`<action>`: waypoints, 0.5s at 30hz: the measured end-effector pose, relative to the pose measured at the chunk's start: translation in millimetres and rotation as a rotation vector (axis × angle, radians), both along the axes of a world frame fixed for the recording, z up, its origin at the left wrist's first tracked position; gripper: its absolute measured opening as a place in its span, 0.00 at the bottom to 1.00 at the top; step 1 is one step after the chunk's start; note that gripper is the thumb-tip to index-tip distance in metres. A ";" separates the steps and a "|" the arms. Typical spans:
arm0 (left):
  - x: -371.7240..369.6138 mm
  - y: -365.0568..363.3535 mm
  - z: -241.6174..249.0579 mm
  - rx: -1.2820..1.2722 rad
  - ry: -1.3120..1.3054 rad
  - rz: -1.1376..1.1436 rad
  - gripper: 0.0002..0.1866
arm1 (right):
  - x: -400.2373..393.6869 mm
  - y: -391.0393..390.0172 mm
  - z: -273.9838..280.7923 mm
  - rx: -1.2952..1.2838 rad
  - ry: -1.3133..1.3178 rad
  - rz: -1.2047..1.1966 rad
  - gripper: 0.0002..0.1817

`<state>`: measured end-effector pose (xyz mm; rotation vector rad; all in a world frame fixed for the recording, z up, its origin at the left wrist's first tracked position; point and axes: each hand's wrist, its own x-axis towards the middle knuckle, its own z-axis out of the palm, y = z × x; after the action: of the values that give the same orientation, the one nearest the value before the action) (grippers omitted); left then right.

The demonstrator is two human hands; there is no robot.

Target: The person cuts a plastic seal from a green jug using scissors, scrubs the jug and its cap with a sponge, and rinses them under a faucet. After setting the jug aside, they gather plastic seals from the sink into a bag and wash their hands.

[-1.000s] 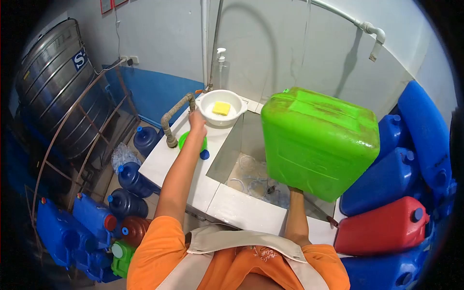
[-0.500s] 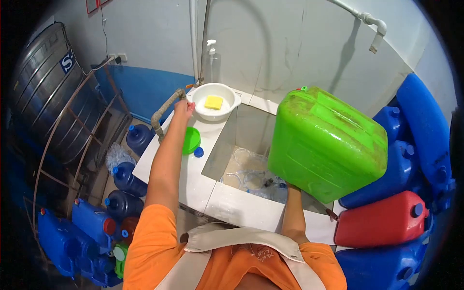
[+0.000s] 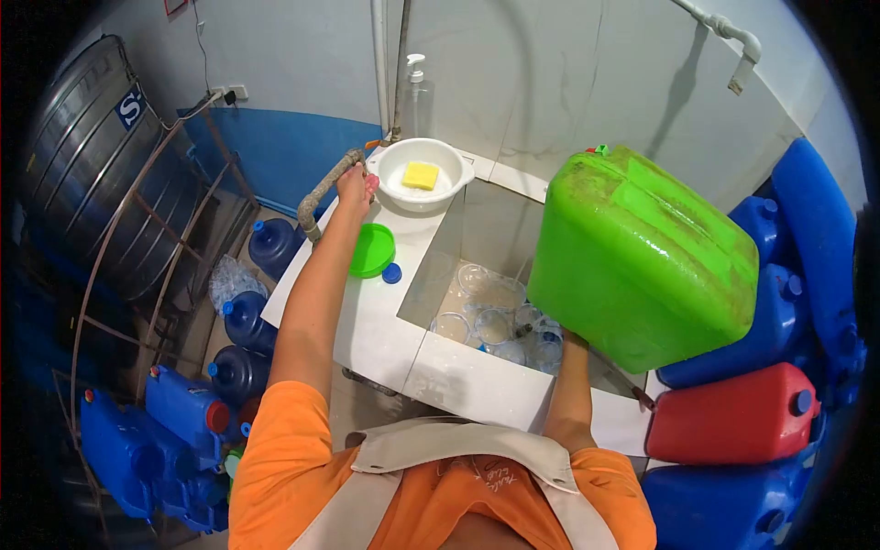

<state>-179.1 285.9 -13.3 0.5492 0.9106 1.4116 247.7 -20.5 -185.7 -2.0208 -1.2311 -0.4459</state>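
Note:
A big wet green jerry can (image 3: 642, 261), smeared with dirt, is tilted over the sink (image 3: 431, 284). My right hand (image 3: 573, 343) is under its near lower edge and supports it; the fingers are hidden behind the can. At the left, my left hand (image 3: 355, 186) is closed at the end of a curved grey pipe (image 3: 321, 194); what its fingers grip is hidden. Just right of that hand stands a white basin (image 3: 389, 191) with a yellow sponge (image 3: 421, 175) in it. A green lid (image 3: 373, 250) and a small blue cap (image 3: 391, 273) lie on the white counter.
Several clear round containers (image 3: 495, 325) sit in the sink. A pump bottle (image 3: 418, 96) stands behind the basin. On the right are a red jerry can (image 3: 729, 412) and blue ones (image 3: 724, 504). Blue bottles (image 3: 247, 321) and a metal tank (image 3: 87, 156) are on the left.
The camera view has shifted slightly, so everything appears a little farther right and mostly higher. Both hands and the green jerry can keep nearly the same places relative to the sink.

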 end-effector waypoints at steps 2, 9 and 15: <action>-1.2 1.5 -2.8 0.013 0.013 -0.018 0.10 | -0.4 1.0 -1.0 -0.001 0.000 -0.009 0.25; 6.4 6.7 -9.3 0.021 0.040 0.038 0.17 | 3.9 -2.7 -2.6 0.006 -0.008 -0.038 0.25; 10.3 8.6 -16.7 0.047 0.168 0.056 0.15 | 5.1 -4.4 0.9 0.021 -0.011 -0.062 0.25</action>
<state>-168.9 294.5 -30.0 0.6903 1.0348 1.4566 252.9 -24.9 -184.7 -2.0456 -1.1688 -0.4984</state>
